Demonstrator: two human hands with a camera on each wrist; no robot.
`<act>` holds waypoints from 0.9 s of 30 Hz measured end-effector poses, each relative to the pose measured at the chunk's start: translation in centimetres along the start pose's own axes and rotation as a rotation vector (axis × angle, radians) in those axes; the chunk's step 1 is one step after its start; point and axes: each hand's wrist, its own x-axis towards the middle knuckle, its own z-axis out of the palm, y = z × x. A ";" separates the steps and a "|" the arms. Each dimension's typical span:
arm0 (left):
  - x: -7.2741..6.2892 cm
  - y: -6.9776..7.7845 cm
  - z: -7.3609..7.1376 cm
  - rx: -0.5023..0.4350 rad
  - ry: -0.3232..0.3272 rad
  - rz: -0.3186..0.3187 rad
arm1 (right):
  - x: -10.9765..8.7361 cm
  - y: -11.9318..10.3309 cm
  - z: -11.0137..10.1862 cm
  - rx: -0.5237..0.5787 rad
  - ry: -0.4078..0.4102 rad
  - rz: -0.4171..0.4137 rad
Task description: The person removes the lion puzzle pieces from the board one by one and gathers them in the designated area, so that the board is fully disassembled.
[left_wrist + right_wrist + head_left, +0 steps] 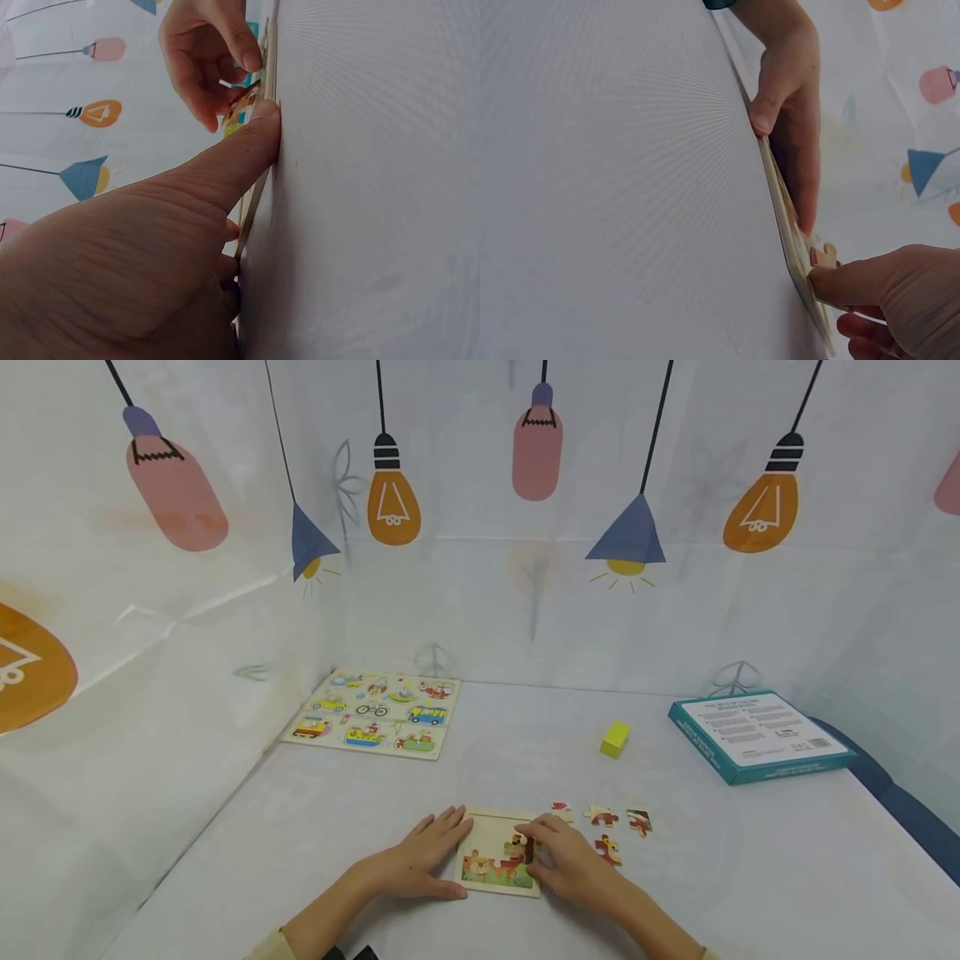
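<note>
A small wooden jigsaw board (489,832) lies on the table, its lower rows filled with picture pieces and its upper left bare. My left hand (416,862) rests at the board's left side, fingers stretched out and thumb by the near left corner. Over the right side of the board, my right hand (572,865) pinches a jigsaw piece (825,257) between thumb and fingers. That piece stands tilted up from the board in the right wrist view. Beside the right hand lie several loose jigsaw pieces (602,815), one of them partly behind the hand.
A vehicle peg puzzle (390,727) lies at the back left. Farther back stands a yellow block (615,739). At the right is a teal and white box (765,735), with a dark blue chair edge (892,793) beyond it. Printed sheets hang behind and left of the table.
</note>
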 end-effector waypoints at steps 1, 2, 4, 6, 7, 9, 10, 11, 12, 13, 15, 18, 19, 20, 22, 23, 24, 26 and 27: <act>0.0 0.0 0.0 -0.001 -0.001 0.000 | 0.0 0.0 0.0 -0.001 -0.001 0.004; 0.0 0.0 0.0 -0.003 -0.002 0.000 | 0.0 0.0 0.0 -0.001 0.000 0.007; 0.0 0.0 0.0 -0.008 -0.004 -0.001 | 0.0 0.1 0.0 -0.005 0.005 0.006; 0.0 0.0 0.0 -0.008 -0.004 0.001 | -0.1 0.1 0.1 -0.007 0.017 -0.005; 0.0 0.0 0.0 -0.006 -0.003 0.002 | -0.1 0.1 0.1 -0.008 0.026 -0.013; -0.1 0.1 0.0 -0.002 0.001 0.008 | -0.1 0.2 0.2 -0.002 0.041 -0.023; -0.1 0.1 0.0 0.003 0.005 0.013 | -0.1 0.2 0.2 0.002 0.046 -0.027; -0.1 0.1 0.0 0.006 0.008 0.017 | -0.2 0.3 0.2 0.010 0.048 -0.026; -0.1 0.1 0.0 0.008 0.011 0.021 | -0.2 0.3 0.3 0.015 0.052 -0.025; -0.1 0.2 0.0 0.009 0.013 0.024 | -0.2 0.3 0.3 0.021 0.050 -0.016; -0.2 0.2 0.0 0.009 0.015 0.025 | -0.2 0.4 0.2 0.030 0.051 -0.002; -0.2 0.2 0.1 0.007 0.013 0.020 | -0.2 0.4 0.3 0.041 0.065 0.014; -0.2 0.2 0.0 0.005 0.011 0.016 | -0.2 0.4 0.3 0.045 0.069 0.024; -0.2 0.2 0.1 0.006 0.010 0.015 | -0.2 0.4 0.4 0.046 0.072 0.035; -0.1 0.2 0.1 0.008 0.009 0.014 | -0.2 0.3 0.4 0.053 0.076 0.062; -0.1 0.2 0.1 0.008 0.008 0.013 | -0.2 0.3 0.5 0.051 0.077 0.077; -0.1 0.1 0.1 0.010 0.009 0.015 | -0.2 0.2 0.5 0.047 0.077 0.092; -0.1 0.1 0.1 0.009 0.010 0.016 | -0.1 0.2 0.6 0.035 0.075 0.120; -0.1 0.1 0.1 0.007 0.011 0.015 | -0.1 0.1 0.6 0.031 0.076 0.131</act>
